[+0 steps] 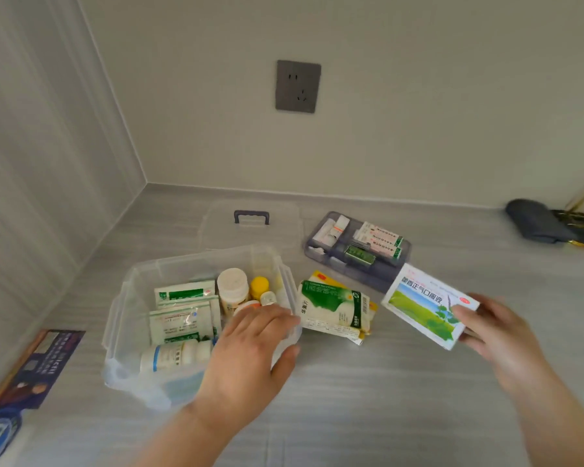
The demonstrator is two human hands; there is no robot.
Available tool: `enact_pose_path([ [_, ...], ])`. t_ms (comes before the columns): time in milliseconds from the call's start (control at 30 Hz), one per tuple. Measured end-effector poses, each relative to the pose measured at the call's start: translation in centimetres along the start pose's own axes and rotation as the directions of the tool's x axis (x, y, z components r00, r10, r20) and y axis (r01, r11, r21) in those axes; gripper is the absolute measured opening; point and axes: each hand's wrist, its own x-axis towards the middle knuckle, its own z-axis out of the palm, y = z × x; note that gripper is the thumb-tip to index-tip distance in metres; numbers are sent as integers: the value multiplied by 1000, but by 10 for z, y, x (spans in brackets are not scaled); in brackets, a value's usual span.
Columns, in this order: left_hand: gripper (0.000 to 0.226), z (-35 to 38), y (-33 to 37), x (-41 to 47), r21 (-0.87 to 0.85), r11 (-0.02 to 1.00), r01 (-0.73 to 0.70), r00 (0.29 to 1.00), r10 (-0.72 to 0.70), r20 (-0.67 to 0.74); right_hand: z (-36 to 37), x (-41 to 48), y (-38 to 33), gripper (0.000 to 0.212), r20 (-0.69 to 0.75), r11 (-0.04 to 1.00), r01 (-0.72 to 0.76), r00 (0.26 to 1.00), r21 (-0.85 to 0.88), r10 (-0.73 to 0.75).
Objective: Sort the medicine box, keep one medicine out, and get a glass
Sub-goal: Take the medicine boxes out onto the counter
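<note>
Left hand (250,352) on clear bin (125,318); right hand (499,335) holding flat carton (425,305).

Lower centre: left hand, fingers spread and loosely curled, gripping nothing, rests on the translucent plastic bin's right rim; inside, foil sachets (182,311), white bottles (231,291), yellow cap (259,286). Right of centre: right hand pinches the glossy rectangular carton by its corner, above grey counter (368,399). Between them, soft green pouch (334,308). Behind, grey compartment tray (358,247), clear lid (250,220).

Clear medicine box (125,298), yellow-capped bottle (259,287), green-and-white carton (429,306), grey streaked countertop (385,399)
</note>
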Motion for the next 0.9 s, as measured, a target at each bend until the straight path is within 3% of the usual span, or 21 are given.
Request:
enact_pose_path([
  [267, 34, 14, 9, 12, 131, 991, -5, 987, -16, 159, -39, 18, 43, 18, 79, 969, -247, 966, 13, 245],
  [433, 34, 16, 10, 10, 141, 990, -25, 987, 2, 162, -42, 31, 51, 17, 26, 946, -256, 963, -198, 267],
  [533, 41, 15, 14, 13, 148, 989, -1, 985, -25, 172, -43, 40, 52, 20, -45, 879, -191, 981, -438, 191],
  [633, 64, 14, 18, 15, 140, 990, 8, 985, -33, 172, -45, 43, 55, 20, -69, 820, -164, 986, -548, 152],
  [733, 52, 11, 16, 13, 68, 998, 3, 988, -13, 154, -41, 42, 51, 33, -135, 707, -96, 991, -701, 1],
  [800, 44, 8, 12, 11, 19, 1000, -10, 995, 8, 100, -27, 35, 41, 37, -137, 662, 50, 964, -748, -227],
  [900, 35, 0, 5, 6, -5, 1000, 10, 999, -10, 49, 14, 25, 27, 29, 98, 623, 368, 901, -690, -423],
])
